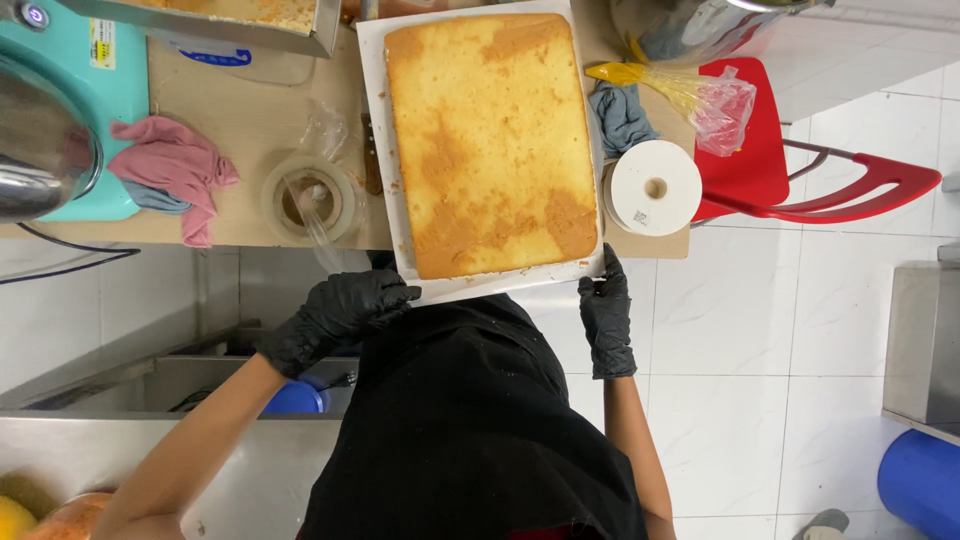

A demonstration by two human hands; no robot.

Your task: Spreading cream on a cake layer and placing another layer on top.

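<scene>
Head view: my gloved left hand [335,318] and right hand [606,315] each grip a near corner of the white board [375,120], fingers clenched on its edge. Sponge cake [490,145] lies on the board just past my fingers. Beyond my left hand sits a tape roll [310,200], then a pink cloth [175,170]; beyond my right, a white roll [655,187].
</scene>
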